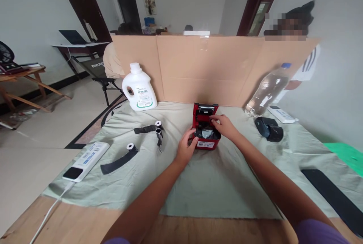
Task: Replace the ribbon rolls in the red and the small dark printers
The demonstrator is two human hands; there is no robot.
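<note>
A small red and black printer [205, 144] stands on the cloth in front of me, its lid [202, 108] raised. Inside its body lies a shiny grey piece that I cannot identify. Gripping the printer's left side is my left hand [187, 145], fingers over the edge and thumb at the front corner. My right hand [224, 126] is closed at the right edge of the lid, thumb and fingertips together there; part of the fingertips is hidden. Left of the printer lie black ribbon rolls with white cores, one ribbon roll [131, 148] partly unrolled.
A cardboard screen [198, 70] closes off the back. Before it stand a white detergent jug [141, 93] and a leaning clear bottle [268, 91]. A white power strip [87, 159], a black device [269, 128] and a dark slab [331, 195] flank the workspace. A person stands behind the right end.
</note>
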